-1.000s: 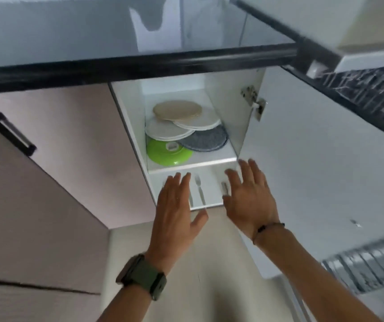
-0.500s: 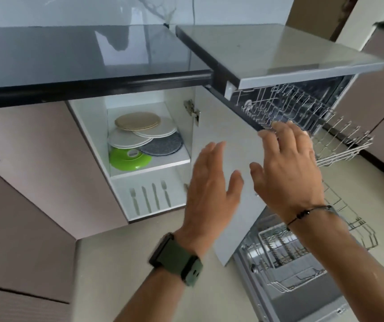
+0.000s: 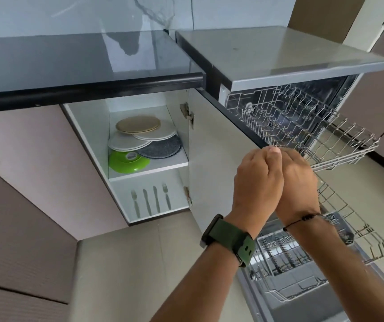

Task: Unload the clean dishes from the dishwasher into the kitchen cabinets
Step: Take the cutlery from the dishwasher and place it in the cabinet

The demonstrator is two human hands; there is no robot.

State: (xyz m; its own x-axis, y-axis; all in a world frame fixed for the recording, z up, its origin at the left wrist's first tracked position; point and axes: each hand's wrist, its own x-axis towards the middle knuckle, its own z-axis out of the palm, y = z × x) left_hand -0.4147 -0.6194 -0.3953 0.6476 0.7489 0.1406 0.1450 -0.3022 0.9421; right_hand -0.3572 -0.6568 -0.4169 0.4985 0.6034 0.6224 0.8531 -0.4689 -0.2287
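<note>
With my left hand (image 3: 257, 184) and right hand (image 3: 296, 182) pressed together, fingers curled and holding nothing, and plates (image 3: 140, 138) and cutlery (image 3: 150, 201) already in the cabinet (image 3: 89, 135), I'd check both dishwasher racks (image 3: 302, 122) before closing.

A: How are the two forearms posed?
B: Both reach forward and up from the lower edge, converging at the wrists; the left wrist carries a green watch (image 3: 229, 239), the right a thin dark cord bracelet (image 3: 302, 220).

A: And the hands?
B: Left hand (image 3: 257, 182) and right hand (image 3: 296, 182) are pressed together, fingers curled, nothing visibly held between them.
</note>
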